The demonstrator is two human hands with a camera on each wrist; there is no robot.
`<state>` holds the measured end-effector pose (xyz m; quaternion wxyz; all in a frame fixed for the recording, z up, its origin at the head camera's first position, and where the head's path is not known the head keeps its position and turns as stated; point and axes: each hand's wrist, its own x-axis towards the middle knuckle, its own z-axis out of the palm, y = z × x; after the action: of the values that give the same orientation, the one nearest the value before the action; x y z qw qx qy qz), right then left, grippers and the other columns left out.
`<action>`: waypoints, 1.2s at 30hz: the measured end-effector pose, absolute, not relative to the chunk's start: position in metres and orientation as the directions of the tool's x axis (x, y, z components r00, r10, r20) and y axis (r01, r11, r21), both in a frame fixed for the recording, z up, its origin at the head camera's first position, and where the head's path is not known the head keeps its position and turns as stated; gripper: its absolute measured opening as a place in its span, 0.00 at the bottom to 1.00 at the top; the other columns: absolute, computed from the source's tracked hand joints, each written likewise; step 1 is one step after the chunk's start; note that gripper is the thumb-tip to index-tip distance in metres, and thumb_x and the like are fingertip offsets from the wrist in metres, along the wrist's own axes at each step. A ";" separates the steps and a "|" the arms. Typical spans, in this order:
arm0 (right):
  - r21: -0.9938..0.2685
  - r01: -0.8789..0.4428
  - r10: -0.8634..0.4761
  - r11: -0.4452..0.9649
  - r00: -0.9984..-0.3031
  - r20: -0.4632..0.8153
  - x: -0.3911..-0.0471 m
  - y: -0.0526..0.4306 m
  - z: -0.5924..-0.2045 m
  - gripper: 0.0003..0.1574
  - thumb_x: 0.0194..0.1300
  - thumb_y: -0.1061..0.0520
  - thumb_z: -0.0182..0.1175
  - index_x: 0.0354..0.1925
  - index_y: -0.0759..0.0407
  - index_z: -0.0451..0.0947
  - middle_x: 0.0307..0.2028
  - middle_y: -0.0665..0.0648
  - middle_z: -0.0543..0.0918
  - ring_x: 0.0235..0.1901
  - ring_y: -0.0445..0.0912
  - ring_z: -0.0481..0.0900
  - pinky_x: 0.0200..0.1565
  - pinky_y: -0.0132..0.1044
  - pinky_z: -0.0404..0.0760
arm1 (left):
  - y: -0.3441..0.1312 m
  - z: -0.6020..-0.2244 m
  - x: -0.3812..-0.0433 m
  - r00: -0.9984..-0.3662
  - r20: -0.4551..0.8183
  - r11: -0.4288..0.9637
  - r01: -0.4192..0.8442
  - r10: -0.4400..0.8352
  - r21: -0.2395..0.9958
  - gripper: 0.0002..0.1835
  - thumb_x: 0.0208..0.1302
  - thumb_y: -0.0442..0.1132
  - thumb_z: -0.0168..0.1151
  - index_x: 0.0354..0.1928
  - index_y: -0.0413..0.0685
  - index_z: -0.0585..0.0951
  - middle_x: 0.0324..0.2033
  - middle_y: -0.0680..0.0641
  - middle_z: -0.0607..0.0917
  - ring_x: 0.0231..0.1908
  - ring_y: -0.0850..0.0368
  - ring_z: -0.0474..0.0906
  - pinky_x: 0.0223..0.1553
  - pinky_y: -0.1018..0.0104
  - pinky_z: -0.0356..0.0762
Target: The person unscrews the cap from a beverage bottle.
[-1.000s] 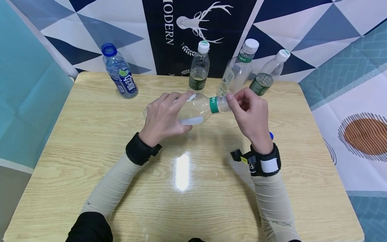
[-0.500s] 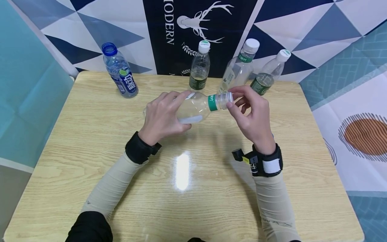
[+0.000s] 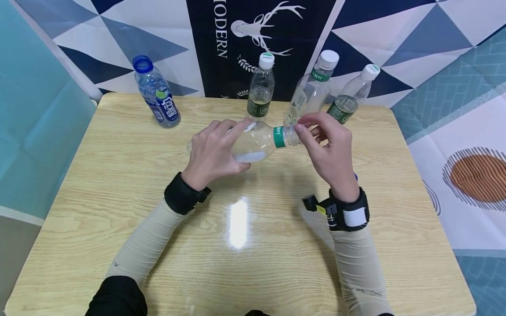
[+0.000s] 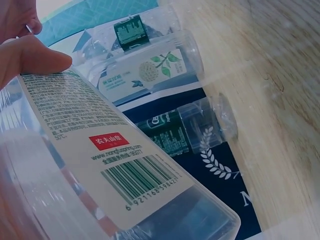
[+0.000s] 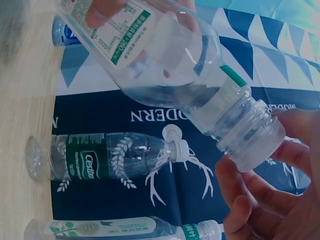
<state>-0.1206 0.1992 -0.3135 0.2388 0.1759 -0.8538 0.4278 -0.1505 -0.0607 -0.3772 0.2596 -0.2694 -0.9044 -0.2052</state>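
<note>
A clear plastic bottle (image 3: 258,142) with a green neck band lies sideways above the table, its neck pointing right. My left hand (image 3: 215,149) grips it round the body, the thumb across its barcode label (image 4: 120,145) in the left wrist view. A white, see-through cap (image 5: 257,147) sits on the bottle's mouth. My right hand (image 3: 332,151) pinches this cap, with thumb and fingers on opposite sides in the right wrist view. From the head, those fingers hide most of the cap.
Along the table's (image 3: 269,267) back edge stand a blue-labelled bottle (image 3: 158,98), a small green-labelled bottle (image 3: 261,87), a larger bottle (image 3: 310,90) and another green-labelled one (image 3: 352,96). Something small and blue (image 3: 356,176) shows beside the right wrist. A patterned cloth (image 3: 154,26) hangs behind.
My right fingers spread off the cap half a second ago, baring its end, and are now back around it. My left hand keeps its grip, and the bottle has barely shifted.
</note>
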 end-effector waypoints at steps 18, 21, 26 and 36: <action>-0.732 -0.369 -0.064 0.572 -0.910 0.409 -0.119 0.205 -0.314 0.15 0.69 0.53 0.64 0.43 0.66 0.83 0.27 0.54 0.83 0.22 0.36 0.75 0.27 0.24 0.74 | -0.057 -0.377 -0.150 -0.725 0.576 0.765 0.595 0.379 0.246 0.51 0.34 0.63 0.78 0.68 0.61 0.77 0.49 0.44 0.89 0.43 0.44 0.86 0.30 0.52 0.84; -0.733 -0.381 -0.076 0.563 -0.907 0.413 -0.118 0.207 -0.314 0.14 0.68 0.54 0.65 0.44 0.65 0.84 0.28 0.50 0.81 0.23 0.37 0.75 0.28 0.25 0.75 | -0.057 -0.377 -0.150 -0.729 0.570 0.765 0.594 0.380 0.249 0.51 0.34 0.63 0.78 0.68 0.61 0.77 0.49 0.44 0.89 0.43 0.44 0.86 0.29 0.52 0.84; -0.712 -0.427 -0.126 0.557 -0.891 0.435 -0.118 0.211 -0.311 0.16 0.66 0.57 0.66 0.50 0.63 0.84 0.34 0.53 0.84 0.25 0.39 0.75 0.30 0.25 0.74 | -0.058 -0.376 -0.150 -0.740 0.557 0.766 0.586 0.376 0.262 0.51 0.34 0.63 0.79 0.68 0.61 0.77 0.50 0.44 0.89 0.43 0.43 0.86 0.31 0.51 0.85; -0.641 -0.522 -0.227 0.563 -0.843 0.487 -0.115 0.217 -0.307 0.24 0.59 0.65 0.72 0.55 0.58 0.85 0.45 0.57 0.85 0.31 0.35 0.78 0.32 0.25 0.74 | -0.059 -0.377 -0.151 -0.743 0.557 0.762 0.587 0.371 0.275 0.51 0.34 0.63 0.79 0.68 0.60 0.77 0.49 0.44 0.89 0.43 0.44 0.86 0.30 0.51 0.84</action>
<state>-0.1153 0.2167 -0.3066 0.1776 0.2162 -0.8659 0.4147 -0.1507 -0.0588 -0.3771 0.2425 -0.2642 -0.9067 -0.2223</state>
